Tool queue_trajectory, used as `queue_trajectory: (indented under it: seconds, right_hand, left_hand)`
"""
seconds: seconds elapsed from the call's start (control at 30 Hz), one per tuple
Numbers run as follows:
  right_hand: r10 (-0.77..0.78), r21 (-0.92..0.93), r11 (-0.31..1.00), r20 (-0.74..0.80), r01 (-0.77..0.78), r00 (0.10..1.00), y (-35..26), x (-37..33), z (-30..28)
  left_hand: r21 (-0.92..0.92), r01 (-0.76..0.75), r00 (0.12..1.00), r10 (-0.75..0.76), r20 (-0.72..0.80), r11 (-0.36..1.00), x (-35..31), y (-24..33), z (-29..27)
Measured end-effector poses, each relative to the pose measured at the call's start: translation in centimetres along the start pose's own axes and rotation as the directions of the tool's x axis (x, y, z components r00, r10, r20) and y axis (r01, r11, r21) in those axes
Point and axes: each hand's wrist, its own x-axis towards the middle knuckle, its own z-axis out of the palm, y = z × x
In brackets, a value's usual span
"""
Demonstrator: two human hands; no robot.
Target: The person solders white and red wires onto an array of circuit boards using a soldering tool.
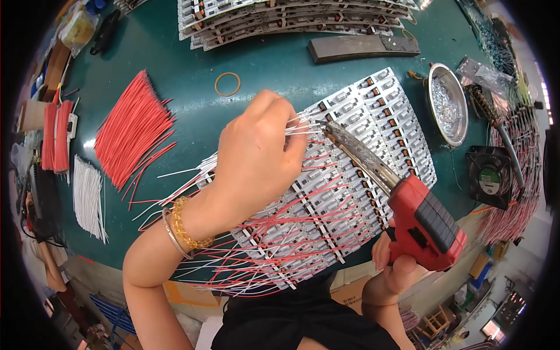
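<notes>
Red and white wires [303,224] are trailing off a panel of small circuit boards [373,146] that is lying on the green bench [262,64]. The left hand [256,157] is resting over the panel's upper left part, its fingers [291,125] pinching a few thin white wires [306,125] just beside the iron's tip. The right hand [396,265] is gripping the red handle of a soldering iron [379,175], fingers wrapped tight round it, the crusted barrel slanting across the panel. A loose bundle of red wires [131,125] is lying to the left, a rubber band [227,84] above it, and a metal dish [448,104] is sitting to the right.
</notes>
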Motion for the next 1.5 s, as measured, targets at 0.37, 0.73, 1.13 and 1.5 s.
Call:
queue_trajectory:
  seconds: [0.37, 0.73, 1.13, 1.5]
  right_hand:
    - [0.023, -0.289, 0.957, 0.067, -0.003, 0.997, 2.2, -2.1, -3.2]
    - [-0.163, -0.193, 0.967, 0.024, 0.165, 0.986, 1.6, -0.5, -1.3]
    - [-0.052, 0.002, 0.999, -0.018, 0.052, 0.998, -0.2, -1.0, -0.3]
    - [0.012, 0.025, 1.000, 0.020, -0.012, 1.000, -0.4, -1.2, -0.1]
  left_hand:
    - [0.024, -0.043, 0.999, 0.044, -0.023, 0.999, -0.1, 0.0, 0.1]
    - [0.020, -0.060, 0.998, 0.060, -0.020, 0.998, -0.1, 0.0, 0.0]
    - [-0.047, -0.054, 0.998, 0.054, -0.014, 0.997, -0.3, 0.6, -0.7]
    - [-0.011, 0.032, 0.998, -0.031, 0.055, 0.999, -0.3, 0.8, -0.2]
